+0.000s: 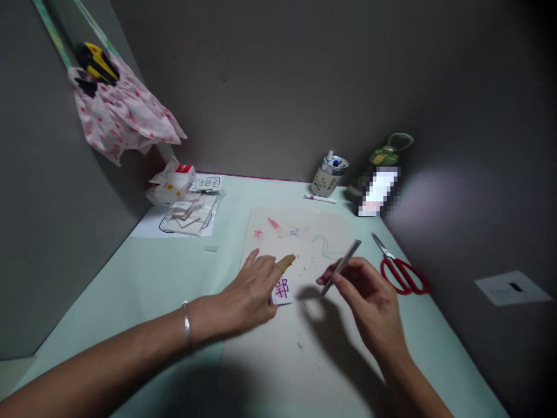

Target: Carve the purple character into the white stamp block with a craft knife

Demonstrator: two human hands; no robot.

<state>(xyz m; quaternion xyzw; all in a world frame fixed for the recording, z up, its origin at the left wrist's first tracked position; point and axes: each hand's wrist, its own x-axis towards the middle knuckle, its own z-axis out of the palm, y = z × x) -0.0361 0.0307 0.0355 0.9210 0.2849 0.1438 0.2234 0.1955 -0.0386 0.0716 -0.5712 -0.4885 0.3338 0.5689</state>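
A small white block (pixel 282 290) with a purple character drawn on it lies on the grey board (pixel 265 371). My left hand (pixel 250 284) rests over its left part, fingers stretched out, with a tan covering on the index finger. Part of the block is hidden beneath that hand. Just to the right, my right hand (pixel 368 293) is raised above the board, closed around a slim silver craft knife (pixel 343 264) held at a slant like a pen. The knife is apart from the block. Small dark crumbs and pink and blue marks dot the board.
Red-handled scissors (pixel 402 274) lie at right, near a propped phone (pixel 378 191) and a green bottle (pixel 387 154). At the back stand a pen cup (pixel 326 177) and a white marker (pixel 319 199). Plastic packets (pixel 191 215) and a tissue pack (pixel 172 183) sit at left, below a hanging pink bag (pixel 122 110).
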